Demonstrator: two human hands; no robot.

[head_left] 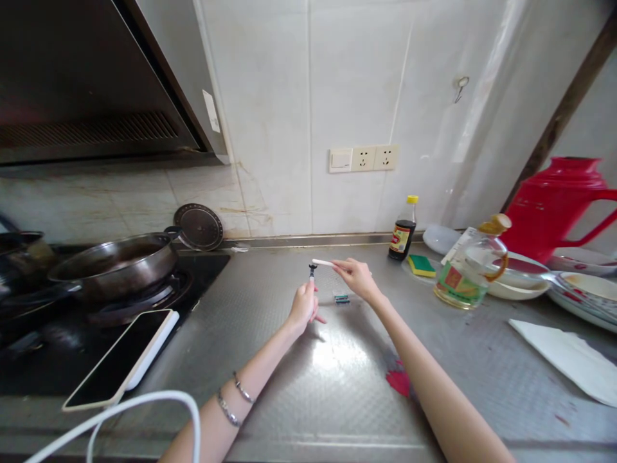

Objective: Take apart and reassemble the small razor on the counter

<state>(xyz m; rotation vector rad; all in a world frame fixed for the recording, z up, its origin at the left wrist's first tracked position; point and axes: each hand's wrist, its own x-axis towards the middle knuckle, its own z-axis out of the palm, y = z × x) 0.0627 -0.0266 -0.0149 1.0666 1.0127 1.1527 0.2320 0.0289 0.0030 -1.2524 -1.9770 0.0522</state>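
Note:
My left hand (303,307) is closed around a razor handle (312,270), whose dark forked head points up and away from me. My right hand (355,276) pinches a slim white stick (322,262) between thumb and fingers. The stick's far end is right by the razor's head; whether they touch I cannot tell. On the steel counter below my right hand lies a small razor cartridge (342,299) with teal and dark stripes. The lower part of the razor handle is hidden in my left fist.
On the left, a phone (120,360) with a white cable (139,397) lies by the stove, where a steel pot (116,263) stands. To the right are a soy sauce bottle (402,235), sponge (421,265), oil jug (467,276), red thermos (554,206) and a paper towel (569,360).

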